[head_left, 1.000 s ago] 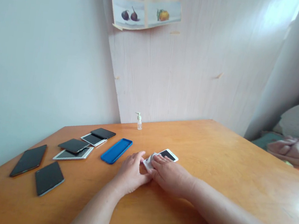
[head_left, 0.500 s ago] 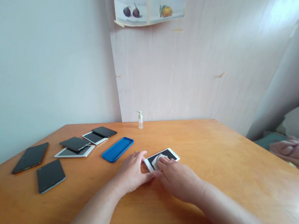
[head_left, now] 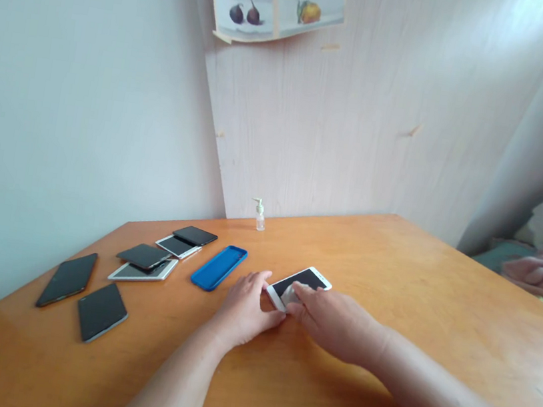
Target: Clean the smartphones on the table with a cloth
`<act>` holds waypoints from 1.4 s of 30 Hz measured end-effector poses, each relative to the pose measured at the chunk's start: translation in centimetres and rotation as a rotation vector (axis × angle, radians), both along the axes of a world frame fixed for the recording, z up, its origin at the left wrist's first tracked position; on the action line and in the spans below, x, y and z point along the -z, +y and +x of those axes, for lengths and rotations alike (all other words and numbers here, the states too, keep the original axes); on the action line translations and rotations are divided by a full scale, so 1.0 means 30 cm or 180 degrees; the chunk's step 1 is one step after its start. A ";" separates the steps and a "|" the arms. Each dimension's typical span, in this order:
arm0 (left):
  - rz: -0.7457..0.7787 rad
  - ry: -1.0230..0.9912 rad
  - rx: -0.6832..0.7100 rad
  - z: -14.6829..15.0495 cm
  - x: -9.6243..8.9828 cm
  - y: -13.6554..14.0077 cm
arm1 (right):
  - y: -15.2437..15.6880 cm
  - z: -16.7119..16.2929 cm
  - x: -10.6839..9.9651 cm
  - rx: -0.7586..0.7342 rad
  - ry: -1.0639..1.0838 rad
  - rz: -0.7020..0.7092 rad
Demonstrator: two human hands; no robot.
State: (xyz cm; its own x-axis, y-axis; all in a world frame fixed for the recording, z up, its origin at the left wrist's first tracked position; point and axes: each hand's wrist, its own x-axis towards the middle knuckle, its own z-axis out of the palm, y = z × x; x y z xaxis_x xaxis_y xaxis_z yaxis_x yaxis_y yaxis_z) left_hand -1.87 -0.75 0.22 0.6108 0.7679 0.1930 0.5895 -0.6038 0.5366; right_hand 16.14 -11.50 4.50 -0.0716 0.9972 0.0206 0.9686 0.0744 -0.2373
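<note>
A white smartphone (head_left: 314, 277) with a dark screen lies face up on the wooden table. My left hand (head_left: 245, 308) grips its near left end between thumb and fingers, keeping it against the tabletop. Over the screen, my right hand (head_left: 331, 316) pinches a small white wipe (head_left: 291, 294) and presses it on the glass. The fingers cover part of the wipe and the phone's lower right edge. Just left of my left hand sits an empty blue phone case (head_left: 219, 267).
Several phones and tablets lie at the left, among them a dark tablet (head_left: 67, 278), a nearer dark device (head_left: 102, 312) and a white-framed one (head_left: 143, 271) under another. A small clear pump bottle (head_left: 260, 218) stands near the wall. The table (head_left: 395, 261) extends right.
My right hand's fingers have drawn together around the wipe, which looks more bunched and leaves more screen showing. My left hand stays on the phone. The whole view has shifted slightly.
</note>
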 end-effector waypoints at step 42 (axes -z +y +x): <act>0.0311 -0.0006 -0.0005 0.015 0.025 -0.003 | 0.086 -0.027 0.083 -0.1041 0.0382 0.0421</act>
State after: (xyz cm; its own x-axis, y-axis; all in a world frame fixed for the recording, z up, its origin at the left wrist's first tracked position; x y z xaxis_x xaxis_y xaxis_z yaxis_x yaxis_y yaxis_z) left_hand -1.41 -0.85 -0.54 0.6092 0.7463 0.2682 0.5894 -0.6524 0.4764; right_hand 15.32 -8.93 2.02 -0.3753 0.9102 0.1753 0.8544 0.4130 -0.3153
